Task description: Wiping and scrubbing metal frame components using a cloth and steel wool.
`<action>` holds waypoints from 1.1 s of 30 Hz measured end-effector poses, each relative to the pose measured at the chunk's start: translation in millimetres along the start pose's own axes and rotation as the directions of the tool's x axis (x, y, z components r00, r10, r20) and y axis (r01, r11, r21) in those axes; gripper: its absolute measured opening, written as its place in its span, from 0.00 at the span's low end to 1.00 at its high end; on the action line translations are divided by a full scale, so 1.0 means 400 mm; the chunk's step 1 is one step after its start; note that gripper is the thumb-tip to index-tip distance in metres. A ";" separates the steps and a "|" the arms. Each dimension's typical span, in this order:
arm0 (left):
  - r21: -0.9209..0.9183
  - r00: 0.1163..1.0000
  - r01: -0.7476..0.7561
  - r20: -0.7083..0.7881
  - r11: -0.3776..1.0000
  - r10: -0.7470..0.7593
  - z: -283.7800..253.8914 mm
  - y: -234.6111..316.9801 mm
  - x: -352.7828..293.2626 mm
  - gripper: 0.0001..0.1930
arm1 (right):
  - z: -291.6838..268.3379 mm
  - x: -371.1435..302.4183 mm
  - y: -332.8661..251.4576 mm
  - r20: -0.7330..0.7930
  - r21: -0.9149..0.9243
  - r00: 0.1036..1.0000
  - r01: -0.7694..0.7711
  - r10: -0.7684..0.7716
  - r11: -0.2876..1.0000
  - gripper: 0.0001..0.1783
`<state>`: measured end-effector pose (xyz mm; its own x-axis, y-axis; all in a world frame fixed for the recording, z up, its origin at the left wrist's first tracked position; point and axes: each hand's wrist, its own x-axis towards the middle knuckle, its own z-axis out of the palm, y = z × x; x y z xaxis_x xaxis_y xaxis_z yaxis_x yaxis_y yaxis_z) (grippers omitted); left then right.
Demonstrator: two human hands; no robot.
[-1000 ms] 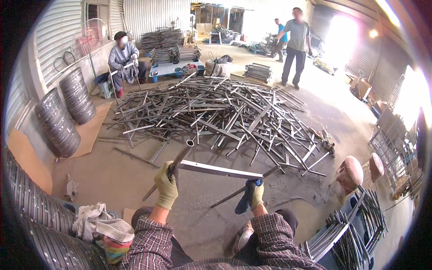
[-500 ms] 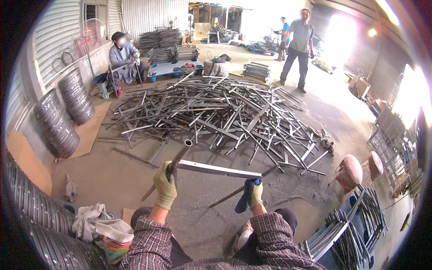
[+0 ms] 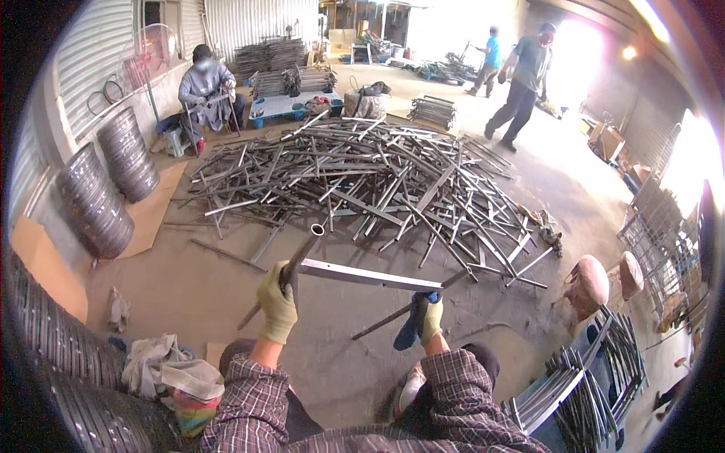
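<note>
In front of me I hold an H-shaped metal frame, made of two dark round tubes joined by a flat, pale crossbar. My left hand, in a yellowish work glove with a dark palm, is wrapped round the left tube. The open end of that tube points up and away from me. My right hand, also gloved, is closed at the right tube by the end of the crossbar. A blue cloth hangs from the right hand against the tube. Beyond the frame lies a big heap of similar metal frames.
Stacked dark metal parts and rags are at my left. A blue pallet bearing metal tubes stands at my right, near a pinkish rounded seat. A seated person and a walking person are beyond the heap.
The metal frame has risen slightly in both hands, and its crossbar has turned a little. Beyond the heap, the standing person has stepped to the right. The seated person has bent over a frame.
</note>
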<state>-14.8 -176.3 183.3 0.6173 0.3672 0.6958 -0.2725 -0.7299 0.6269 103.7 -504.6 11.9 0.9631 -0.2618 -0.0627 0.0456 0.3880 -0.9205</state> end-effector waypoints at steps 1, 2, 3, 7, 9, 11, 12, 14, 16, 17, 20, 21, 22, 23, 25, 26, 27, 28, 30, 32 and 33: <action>0.008 1.000 0.008 0.001 1.000 -0.008 -0.003 0.001 0.002 0.29 | 0.003 -0.002 -0.006 0.030 -0.027 0.999 0.018 -0.017 0.999 0.06; 0.023 1.000 -0.008 0.009 1.000 0.008 -0.007 0.002 0.005 0.28 | 0.001 -0.009 -0.013 0.061 -0.054 0.998 0.037 -0.034 0.998 0.06; 0.038 1.000 -0.024 0.017 0.999 0.023 -0.013 0.002 0.002 0.27 | -0.003 -0.022 -0.020 0.056 -0.100 0.998 0.035 -0.029 0.994 0.04; 0.013 1.000 -0.002 0.022 1.000 0.002 -0.024 0.012 0.011 0.25 | 0.014 -0.039 -0.047 -0.019 0.020 1.000 -0.003 0.003 1.000 0.05; -0.010 1.000 -0.018 -0.020 1.000 0.017 -0.028 0.018 0.020 0.23 | 0.016 -0.044 -0.061 -0.030 0.104 1.000 0.009 -0.006 0.995 0.04; -0.095 0.987 -0.066 -0.154 0.993 0.050 -0.037 0.024 0.020 0.18 | 0.040 -0.066 -0.118 0.000 -0.062 0.994 0.109 -0.109 0.992 0.05; -0.147 0.995 -0.027 -0.100 0.989 0.012 -0.042 0.032 0.026 0.16 | 0.021 -0.057 -0.120 0.012 -0.052 0.994 0.107 -0.107 0.993 0.12; -0.144 0.998 0.037 -0.036 0.989 -0.042 -0.066 0.032 0.031 0.12 | 0.032 -0.049 -0.097 0.063 0.051 0.985 0.156 -0.160 0.986 0.13; -0.011 0.996 0.086 0.027 0.996 -0.085 -0.022 0.016 0.043 0.12 | 0.011 -0.002 -0.059 0.094 -0.048 0.994 0.056 -0.052 0.997 0.06; -0.064 0.999 0.042 -0.010 0.997 -0.043 0.002 -0.030 0.030 0.12 | -0.006 -0.015 -0.048 0.034 -0.073 0.998 0.061 -0.058 0.996 0.06; -0.159 0.996 0.082 -0.015 0.984 -0.085 -0.018 -0.016 0.027 0.13 | 0.012 -0.007 -0.061 -0.012 -0.061 0.986 0.165 -0.166 0.984 0.05; -0.163 0.999 0.034 -0.018 0.986 -0.037 -0.040 -0.005 0.014 0.13 | 0.007 -0.027 -0.075 0.031 -0.019 0.985 0.168 -0.168 0.986 0.05; -0.158 0.999 0.043 -0.016 0.986 -0.047 -0.041 -0.013 0.005 0.13 | 0.024 -0.042 -0.082 -0.013 0.001 0.980 0.199 -0.199 0.980 0.05; -0.137 0.996 0.093 0.029 0.986 -0.090 -0.033 -0.028 -0.001 0.13 | 0.033 -0.062 -0.082 0.009 -0.015 0.992 0.126 -0.126 0.992 0.06; -0.100 0.997 0.072 -0.013 0.992 -0.074 0.007 -0.043 0.015 0.14 | 0.028 -0.042 -0.072 0.042 -0.007 0.993 0.107 -0.107 0.994 0.07; -0.101 0.997 0.068 -0.027 0.993 -0.071 0.007 -0.043 0.013 0.14 | 0.000 -0.036 -0.064 0.005 -0.002 0.997 0.074 -0.074 0.997 0.10; -0.122 0.996 0.089 0.007 0.988 -0.089 0.006 -0.051 0.014 0.14 | 0.009 -0.033 -0.072 -0.031 0.005 0.999 0.040 -0.040 0.999 0.14; -0.142 0.992 0.122 0.054 0.982 -0.115 -0.003 -0.056 0.002 0.14 | 0.022 -0.048 -0.090 -0.045 0.057 0.996 0.075 -0.073 0.996 0.12; -0.226 0.993 0.093 -0.049 0.970 -0.107 -0.013 -0.084 -0.020 0.15 | 0.064 -0.073 -0.155 -0.026 0.008 0.986 0.166 -0.166 0.986 0.11; -0.338 0.955 0.239 -0.090 0.910 -0.284 -0.023 -0.091 -0.029 0.16 | 0.110 -0.083 -0.242 -0.004 0.008 0.955 0.295 -0.295 0.955 0.10; -0.466 0.928 0.279 -0.093 0.840 -0.360 -0.022 -0.085 -0.015 0.17 | 0.125 -0.079 -0.286 0.009 -0.078 0.934 0.357 -0.357 0.931 0.08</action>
<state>-15.8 -148.6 160.8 0.6026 0.6570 0.4531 -0.4008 -0.2417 0.8837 81.4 -496.6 138.2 0.8856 -0.3749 0.2740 0.3655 0.1988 -0.9093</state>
